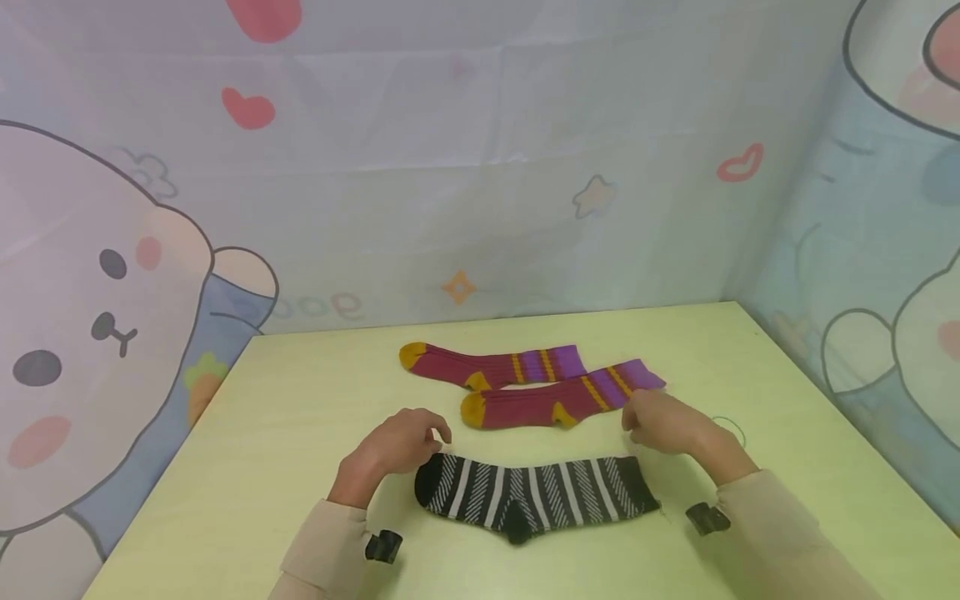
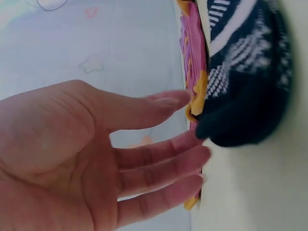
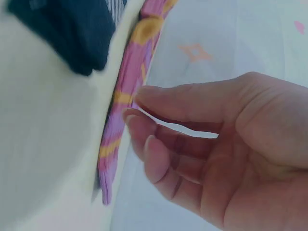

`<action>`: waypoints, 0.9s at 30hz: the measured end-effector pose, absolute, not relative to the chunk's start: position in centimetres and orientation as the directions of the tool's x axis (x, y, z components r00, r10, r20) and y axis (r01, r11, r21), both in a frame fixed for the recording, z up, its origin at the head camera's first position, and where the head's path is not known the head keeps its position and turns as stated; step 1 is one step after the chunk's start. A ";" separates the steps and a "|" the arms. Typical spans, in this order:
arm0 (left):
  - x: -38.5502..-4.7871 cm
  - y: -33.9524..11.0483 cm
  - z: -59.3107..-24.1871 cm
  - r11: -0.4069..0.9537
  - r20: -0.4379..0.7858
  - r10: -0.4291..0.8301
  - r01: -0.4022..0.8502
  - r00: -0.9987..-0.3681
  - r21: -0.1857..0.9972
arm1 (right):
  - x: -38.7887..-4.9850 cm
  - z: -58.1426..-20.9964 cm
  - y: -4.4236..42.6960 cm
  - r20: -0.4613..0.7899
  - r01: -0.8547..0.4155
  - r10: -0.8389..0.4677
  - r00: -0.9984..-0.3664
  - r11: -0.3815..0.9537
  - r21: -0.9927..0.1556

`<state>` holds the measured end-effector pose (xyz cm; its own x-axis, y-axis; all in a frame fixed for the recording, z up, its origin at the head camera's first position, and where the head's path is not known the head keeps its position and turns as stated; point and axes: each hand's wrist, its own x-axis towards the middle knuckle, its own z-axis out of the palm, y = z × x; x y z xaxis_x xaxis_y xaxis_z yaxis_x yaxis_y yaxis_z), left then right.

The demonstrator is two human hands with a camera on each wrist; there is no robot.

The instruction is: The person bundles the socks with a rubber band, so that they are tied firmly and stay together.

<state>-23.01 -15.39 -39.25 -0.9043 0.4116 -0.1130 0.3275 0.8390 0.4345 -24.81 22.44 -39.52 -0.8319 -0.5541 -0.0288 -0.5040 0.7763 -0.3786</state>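
Note:
A black-and-white striped sock (image 1: 540, 497) lies flat across the front of the table, its toe to the left and its cuff to the right. At the toe end is my left hand (image 1: 405, 442), fingers loosely extended and thumb apart, holding nothing. In the left wrist view, its fingertips are beside the dark toe (image 2: 245, 113); contact cannot be told. My right hand (image 1: 667, 423) is above the cuff end, close to the purple cuff of the nearer maroon sock (image 1: 525, 406). Its fingers bend loosely with nothing visible between them. Behind lies a second maroon sock (image 1: 465, 367) with mustard toe and heel.
The pale yellow table (image 1: 300, 400) ends at a cartoon-printed cloth (image 1: 390, 183) at the back, with more cloth at both sides. A thin green loop (image 1: 738, 429) lies beside my right wrist. Each wrist carries a small black device (image 1: 385, 547).

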 end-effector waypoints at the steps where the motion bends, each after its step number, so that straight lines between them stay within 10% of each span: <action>1: -23.3 -15.2 -39.2 0.840 -0.103 0.401 0.321 -0.910 0.437 | -25.1 -39.4 22.5 -0.025 -0.486 -0.536 -0.844 0.784 -0.387; 27: -29.8 -13.0 -40.5 0.803 -0.101 0.180 0.087 -0.978 0.589 | -34.6 -40.6 26.6 -0.008 -0.274 -0.294 -0.956 0.900 -0.339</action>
